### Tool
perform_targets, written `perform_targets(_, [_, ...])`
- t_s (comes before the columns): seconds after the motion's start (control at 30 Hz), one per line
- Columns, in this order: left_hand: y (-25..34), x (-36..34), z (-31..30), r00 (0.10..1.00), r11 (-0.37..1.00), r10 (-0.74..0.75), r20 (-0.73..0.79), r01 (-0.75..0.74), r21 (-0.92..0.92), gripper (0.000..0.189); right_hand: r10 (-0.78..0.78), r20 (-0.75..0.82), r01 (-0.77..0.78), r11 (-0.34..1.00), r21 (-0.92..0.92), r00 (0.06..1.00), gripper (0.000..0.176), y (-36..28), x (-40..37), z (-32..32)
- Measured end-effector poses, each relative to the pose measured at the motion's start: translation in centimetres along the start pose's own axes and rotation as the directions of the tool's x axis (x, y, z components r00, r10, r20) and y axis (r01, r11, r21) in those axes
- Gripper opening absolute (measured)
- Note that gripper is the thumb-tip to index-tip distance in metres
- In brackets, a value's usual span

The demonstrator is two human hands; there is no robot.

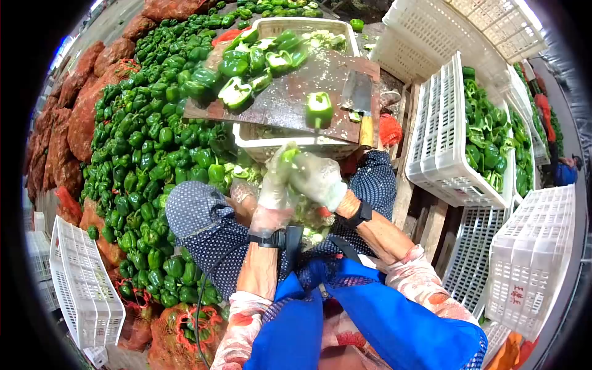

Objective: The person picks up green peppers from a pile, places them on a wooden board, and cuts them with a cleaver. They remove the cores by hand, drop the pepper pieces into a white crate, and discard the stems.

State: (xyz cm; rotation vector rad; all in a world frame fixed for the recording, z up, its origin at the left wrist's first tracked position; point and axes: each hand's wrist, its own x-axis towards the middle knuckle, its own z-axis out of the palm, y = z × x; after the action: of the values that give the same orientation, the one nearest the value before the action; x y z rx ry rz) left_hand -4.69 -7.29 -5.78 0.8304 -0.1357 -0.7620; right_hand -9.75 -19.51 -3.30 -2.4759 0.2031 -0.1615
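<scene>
My left hand (277,187), in a pale wet glove, is closed around a green bell pepper (288,155), of which only a small blurred part shows. Against it, from the right, presses my gloved right hand (319,179); its fingers are curled, and what they grip is hidden. Just beyond both hands a wooden board (280,105) lies across a white crate (253,140). On it are a cut green bell pepper (319,110), a cleaver (357,92) with a wooden handle, and a pile of halved peppers (237,92) at the left.
A large heap of whole green peppers (148,142) spreads along the left, with red mesh sacks (102,92) behind. At the right, a white crate (435,142) holds cut peppers (484,132). More white crates (530,259) stand lower right, and another crate (86,283) lower left.
</scene>
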Motion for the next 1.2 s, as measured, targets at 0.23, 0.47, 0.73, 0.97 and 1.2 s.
perform_targets(0.23, [3.4,-0.7,0.8,0.999,0.942,-0.051,-0.003,0.047,-0.333,0.050,-0.421,0.398,0.251,0.876,0.412,0.815,0.031,-0.7,-1.9,-4.0])
perform_targets(0.47, [-0.2,0.6,-3.7,0.995,0.970,0.011,0.098,0.013,-0.241,0.047,-0.241,0.086,0.238,0.970,0.043,0.967,0.044,0.9,-2.4,-2.6])
perform_targets(0.73, [-2.4,0.4,-6.1,0.997,0.985,0.028,0.069,-0.016,-0.173,0.064,-0.142,0.029,0.110,0.864,0.492,0.989,0.043,1.6,-0.5,-1.9])
perform_targets(0.97, [-0.3,0.1,-1.0,0.998,0.996,-0.040,0.044,0.043,-0.072,0.088,0.100,0.169,-0.170,0.862,0.478,0.981,0.044,3.8,-1.7,-5.6])
perform_targets(1.2, [-0.6,0.0,-0.7,0.998,0.989,-0.059,-0.004,0.058,-0.140,0.084,0.403,-0.390,0.450,-0.062,0.891,0.828,0.032,13.2,-4.8,-23.9])
